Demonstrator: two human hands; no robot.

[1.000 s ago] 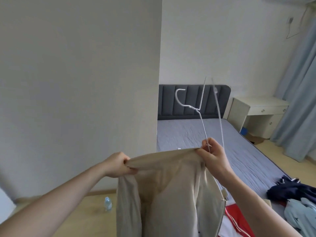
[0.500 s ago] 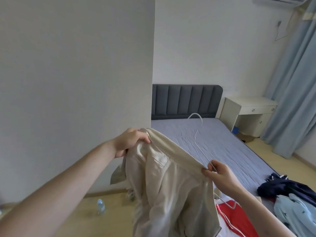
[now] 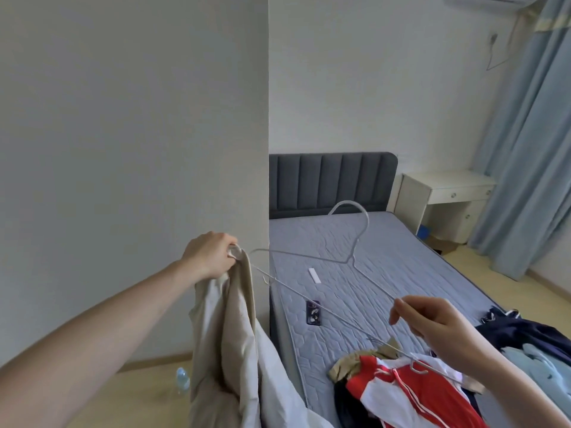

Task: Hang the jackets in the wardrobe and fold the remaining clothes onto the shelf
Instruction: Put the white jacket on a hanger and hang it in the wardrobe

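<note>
Beige jacket [image 3: 228,335] fabric is gripped at its top edge by the left hand [image 3: 211,256], whose fingers are curled round the bunched cloth, and the rest of the garment hangs straight down below that grip, beside the bed [image 3: 355,273]. One end of a white wire hanger [image 3: 312,257] is seen just beside the left grip, touching the jacket's top. The hanger's other side is pinched by the fingers of the right hand [image 3: 432,322], with the hook raised above and between the two grips. Below the right hand, a red and white garment [image 3: 411,390] is spread on the mattress, and dark blue clothing [image 3: 525,332] lies beyond the wrist. A phone [image 3: 313,313] rests on the bed between the grips.
</note>
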